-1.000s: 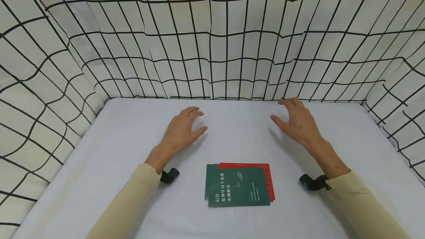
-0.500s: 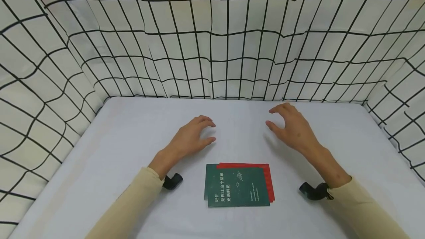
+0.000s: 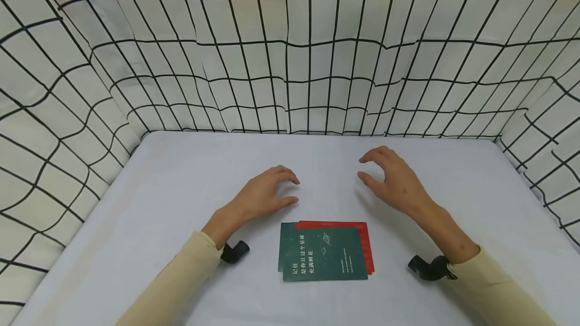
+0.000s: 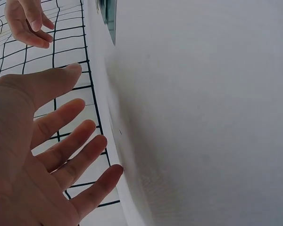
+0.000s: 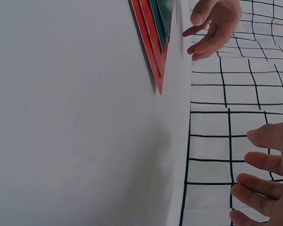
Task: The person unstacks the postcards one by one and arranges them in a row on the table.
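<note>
A small stack of green cards (image 3: pixel 323 255) and red cards (image 3: pixel 369 250) lies on the white table, nearer its front. White Chinese characters and small line drawings mark the top green card. Beyond the stack's left side my left hand (image 3: pixel 260 195) hovers over the table, fingers loosely bent and holding nothing. My right hand (image 3: pixel 399 180) hovers beyond the stack's right side, thumb and fingers apart, also without anything in it. In the right wrist view the red cards (image 5: pixel 151 42) stick out from under the green cards (image 5: pixel 162 19).
White sheeting with a black grid (image 3: pixel 308 64) rises behind and at both sides of the white table (image 3: pixel 136 225). A black wrist camera (image 3: pixel 235 252) is on the left wrist and another black wrist camera (image 3: pixel 428 268) on the right.
My left hand has moved right and closer to the stack. The right hand has drifted slightly left and nearer, its thumb and fingers a little closer together. The cards stay in place.
</note>
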Available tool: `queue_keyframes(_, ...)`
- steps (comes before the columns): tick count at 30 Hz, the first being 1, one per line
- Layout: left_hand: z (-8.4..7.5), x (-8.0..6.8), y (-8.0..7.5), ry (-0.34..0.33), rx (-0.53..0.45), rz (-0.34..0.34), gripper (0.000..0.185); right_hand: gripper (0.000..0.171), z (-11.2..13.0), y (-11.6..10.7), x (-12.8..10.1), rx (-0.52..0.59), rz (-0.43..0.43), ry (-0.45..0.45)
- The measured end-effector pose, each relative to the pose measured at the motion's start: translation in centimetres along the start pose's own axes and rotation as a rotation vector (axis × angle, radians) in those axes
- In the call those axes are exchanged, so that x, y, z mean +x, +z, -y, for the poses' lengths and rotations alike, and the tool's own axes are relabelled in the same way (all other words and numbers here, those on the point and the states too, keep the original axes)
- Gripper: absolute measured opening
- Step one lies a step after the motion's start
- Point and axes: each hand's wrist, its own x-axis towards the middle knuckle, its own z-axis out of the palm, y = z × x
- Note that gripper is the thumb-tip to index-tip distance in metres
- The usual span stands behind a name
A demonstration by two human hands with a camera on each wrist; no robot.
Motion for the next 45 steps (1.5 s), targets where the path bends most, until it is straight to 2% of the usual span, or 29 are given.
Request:
queue_keyframes(13, -1.0, -0.9, 0.1, 0.061, -0.077, 0.046, 0.033, 0.028, 1.7, 0.3, -1.0, 0.058, 0.062, -0.061)
queue_keyframes(17, -1.3, -1.2, 0.2, 0.059, -0.082, 0.072, 0.034, 0.028, 2.3, 0.4, -1.4, 0.083, 0.089, -0.09)
queue_keyframes(30, -2.0, -2.3, 0.2, 0.095, -0.072, 0.157, 0.039, 0.034, 4.0, 1.0, -2.6, 0.118, 0.244, -0.086)
queue_keyframes(37, -2.1, -2.8, 0.2, 0.123, -0.062, 0.199, 0.045, 0.031, 4.9, 1.4, -3.0, 0.142, 0.319, -0.103)
queue_keyframes(45, -2.2, -3.2, 0.4, 0.16, -0.07, 0.237, 0.051, 0.039, 5.8, 2.0, -3.7, 0.104, 0.409, -0.142)
